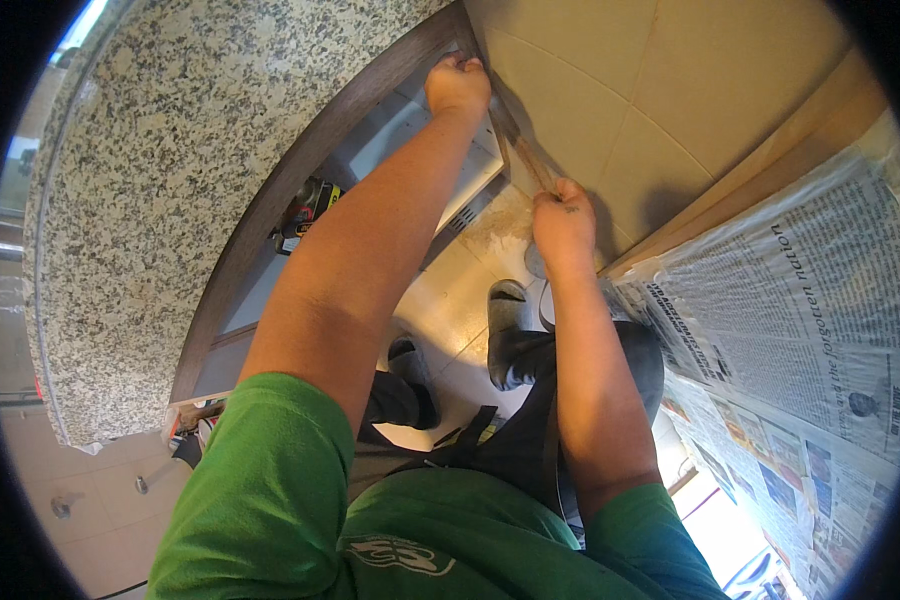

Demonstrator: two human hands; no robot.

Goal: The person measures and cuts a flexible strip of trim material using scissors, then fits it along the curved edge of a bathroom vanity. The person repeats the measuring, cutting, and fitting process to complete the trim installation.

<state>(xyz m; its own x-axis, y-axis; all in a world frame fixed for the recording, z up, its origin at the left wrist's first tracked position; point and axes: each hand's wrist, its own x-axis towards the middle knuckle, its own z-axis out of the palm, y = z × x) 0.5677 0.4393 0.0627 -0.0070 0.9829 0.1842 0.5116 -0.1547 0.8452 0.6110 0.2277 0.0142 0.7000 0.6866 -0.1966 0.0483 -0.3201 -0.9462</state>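
My left hand [458, 88] is closed at the top corner of a curved brown cabinet edge [348, 104], near the upper end of a narrow brown strip [520, 142]; what its fingertips grip is hidden. My right hand [565, 222] grips the lower part of that strip beside the beige tiled wall [580, 60]. Under my left forearm, inside the open cabinet [365, 142], a yellow-and-black power tool [315, 200] is partly visible.
A speckled granite top [140, 140] fills the upper left. Newspaper-covered panels [760, 290] with a wooden edge [790, 150] stand at the right. My sandalled feet [506, 315] are on the tiled floor [450, 350], near some dark items.
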